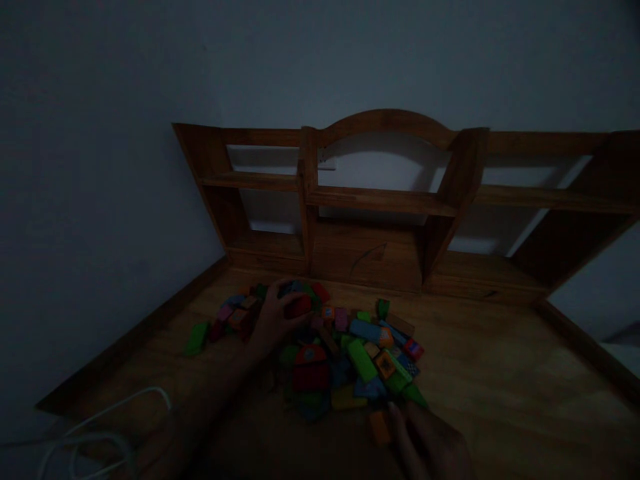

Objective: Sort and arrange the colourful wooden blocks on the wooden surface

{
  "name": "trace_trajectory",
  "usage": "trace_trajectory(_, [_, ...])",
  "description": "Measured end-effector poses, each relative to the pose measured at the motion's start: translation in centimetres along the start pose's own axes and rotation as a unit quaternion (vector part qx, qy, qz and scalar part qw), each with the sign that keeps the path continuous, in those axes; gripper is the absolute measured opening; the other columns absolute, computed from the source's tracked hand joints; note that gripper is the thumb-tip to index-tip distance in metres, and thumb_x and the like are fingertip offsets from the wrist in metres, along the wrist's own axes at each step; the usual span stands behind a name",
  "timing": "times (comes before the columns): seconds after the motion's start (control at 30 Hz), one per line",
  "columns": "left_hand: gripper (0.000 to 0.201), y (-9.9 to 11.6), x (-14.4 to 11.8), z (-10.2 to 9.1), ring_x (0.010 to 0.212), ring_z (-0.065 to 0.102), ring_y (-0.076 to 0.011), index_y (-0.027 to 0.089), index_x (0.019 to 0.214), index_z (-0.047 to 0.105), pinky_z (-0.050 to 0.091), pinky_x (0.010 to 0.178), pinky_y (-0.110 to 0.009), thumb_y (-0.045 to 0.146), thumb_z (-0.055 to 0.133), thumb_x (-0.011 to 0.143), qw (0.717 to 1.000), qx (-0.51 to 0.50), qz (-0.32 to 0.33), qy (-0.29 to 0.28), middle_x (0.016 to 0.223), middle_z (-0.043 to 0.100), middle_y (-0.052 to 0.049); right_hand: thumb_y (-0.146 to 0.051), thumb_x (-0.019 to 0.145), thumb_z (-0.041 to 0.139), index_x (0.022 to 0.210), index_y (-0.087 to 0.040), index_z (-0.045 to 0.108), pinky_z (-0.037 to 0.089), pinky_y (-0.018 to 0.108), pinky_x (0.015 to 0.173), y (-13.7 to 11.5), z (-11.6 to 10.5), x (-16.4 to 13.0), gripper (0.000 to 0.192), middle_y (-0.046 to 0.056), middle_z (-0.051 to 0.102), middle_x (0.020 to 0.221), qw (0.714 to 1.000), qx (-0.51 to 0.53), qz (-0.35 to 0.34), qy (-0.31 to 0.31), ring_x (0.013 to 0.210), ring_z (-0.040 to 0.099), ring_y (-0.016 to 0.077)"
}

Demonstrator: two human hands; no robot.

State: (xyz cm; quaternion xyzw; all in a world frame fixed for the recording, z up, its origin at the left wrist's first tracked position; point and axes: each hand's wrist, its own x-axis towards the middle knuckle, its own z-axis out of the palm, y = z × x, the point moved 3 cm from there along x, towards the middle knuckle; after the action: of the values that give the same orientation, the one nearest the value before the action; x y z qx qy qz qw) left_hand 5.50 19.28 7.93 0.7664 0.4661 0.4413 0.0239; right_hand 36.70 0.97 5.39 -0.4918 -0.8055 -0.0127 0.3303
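Note:
In the head view, my left hand reaches into the pile's far left part. Its thumb and fingers close around a red block. At the near right edge of the pile is my right hand, low over the tabletop. Its thumb lies alongside an orange block; the thumb and fingers look apart, with nothing visible between them. Whether the thumb touches that block is hard to see in the dim light. Between the hands lie many toy blocks, among them a green block, a blue block and a yellow block.
A wooden shelf unit stands along the back against the wall. A green block lies apart on the left of the wooden surface. White cable loops at the lower left, near my left forearm. The scene is dark.

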Motion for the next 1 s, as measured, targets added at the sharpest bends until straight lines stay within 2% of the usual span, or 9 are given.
trace_trajectory(0.07, [0.037, 1.2, 0.0, -0.2, 0.129, 0.044, -0.0292, 0.028, 0.11, 0.069, 0.044, 0.107, -0.046, 0.038, 0.082, 0.077, 0.999, -0.023, 0.036, -0.011, 0.14, 0.039, -0.007, -0.04, 0.106, 0.034, 0.088, -0.02, 0.073, 0.053, 0.021, 0.056, -0.1, -0.1, 0.1, 0.047, 0.006, 0.07, 0.071, 1.0, 0.006, 0.001, 0.007, 0.059, 0.068, 0.0151])
trace_trajectory(0.23, [0.039, 4.6, 0.1, 0.3, 0.13, 0.043, -0.0284, 0.032, 0.115, 0.068, 0.043, 0.107, -0.046, 0.035, 0.082, 0.079, 0.988, -0.077, 0.101, -0.088, 0.142, 0.039, -0.006, -0.042, 0.106, 0.034, 0.08, -0.021, 0.069, 0.05, 0.021, 0.052, -0.7, 0.3, 0.3, 0.049, 0.004, 0.064, 0.063, 0.995, 0.033, 0.063, 0.065, 0.053, 0.064, 0.0145])
trace_trajectory(0.43, [0.037, 7.3, 1.1, 2.0, 0.132, 0.041, -0.0287, 0.029, 0.108, 0.072, 0.039, 0.11, -0.044, 0.032, 0.085, 0.075, 0.965, -0.134, 0.136, -0.179, 0.142, 0.041, -0.006, -0.037, 0.105, 0.04, 0.077, -0.021, 0.063, 0.047, 0.022, 0.053, -0.6, 0.7, 0.2, 0.039, 0.002, 0.063, 0.065, 0.995, 0.047, 0.08, 0.036, 0.056, 0.063, 0.0147])
trace_trajectory(0.53, [0.037, 7.5, 1.2, 2.6, 0.135, 0.039, -0.028, 0.029, 0.11, 0.071, 0.037, 0.113, -0.044, 0.036, 0.084, 0.076, 0.949, -0.166, 0.128, -0.235, 0.143, 0.04, -0.006, -0.033, 0.106, 0.039, 0.079, -0.02, 0.062, 0.047, 0.022, 0.056, -0.5, 0.6, 0.2, 0.037, 0.002, 0.062, 0.066, 0.995, 0.049, 0.078, 0.023, 0.058, 0.063, 0.0146])
trace_trajectory(0.63, [0.038, 7.3, 1.0, 2.8, 0.136, 0.038, -0.0272, 0.03, 0.112, 0.07, 0.036, 0.114, -0.042, 0.04, 0.082, 0.078, 0.942, -0.171, 0.112, -0.265, 0.144, 0.039, -0.006, -0.031, 0.105, 0.041, 0.079, -0.02, 0.062, 0.048, 0.021, 0.057, -0.6, 0.4, 0.3, 0.036, 0.002, 0.062, 0.066, 0.996, 0.05, 0.073, 0.01, 0.057, 0.063, 0.0141])
trace_trajectory(1.0, [0.041, 6.2, 0.7, 3.4, 0.134, 0.042, -0.0268, 0.029, 0.117, 0.069, 0.038, 0.113, -0.042, 0.045, 0.079, 0.081, 0.943, -0.208, 0.07, -0.249, 0.142, 0.043, -0.007, -0.029, 0.105, 0.04, 0.082, -0.02, 0.065, 0.05, 0.021, 0.058, -0.4, 0.4, 0.2, 0.035, 0.004, 0.065, 0.067, 0.999, 0.027, 0.039, 0.017, 0.057, 0.064, 0.0146])
